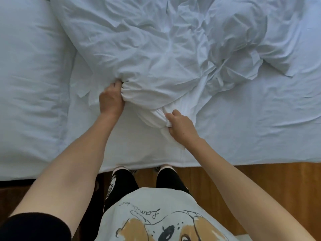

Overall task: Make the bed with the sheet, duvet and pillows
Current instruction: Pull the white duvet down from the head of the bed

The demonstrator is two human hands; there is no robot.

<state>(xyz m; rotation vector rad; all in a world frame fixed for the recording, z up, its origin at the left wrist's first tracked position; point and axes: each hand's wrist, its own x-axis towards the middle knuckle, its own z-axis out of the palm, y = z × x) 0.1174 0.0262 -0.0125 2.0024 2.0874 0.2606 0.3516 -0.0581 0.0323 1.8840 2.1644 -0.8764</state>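
Observation:
A crumpled white duvet (156, 46) lies bunched across the middle of the bed, over the white fitted sheet (251, 122). My left hand (111, 98) grips a gathered fold at the duvet's near edge. A little lower and to the right, my right hand (180, 126) pinches another bunched fold of the same duvet. A white pillow (29, 75) lies flat at the left end of the bed. Another rumpled white pillow (286, 54) sits at the upper right, partly under the duvet.
The bed's near edge (243, 162) runs across the frame, with wooden floor (260, 188) below it. I stand close against the edge, legs in black trousers (121, 181) touching the mattress side.

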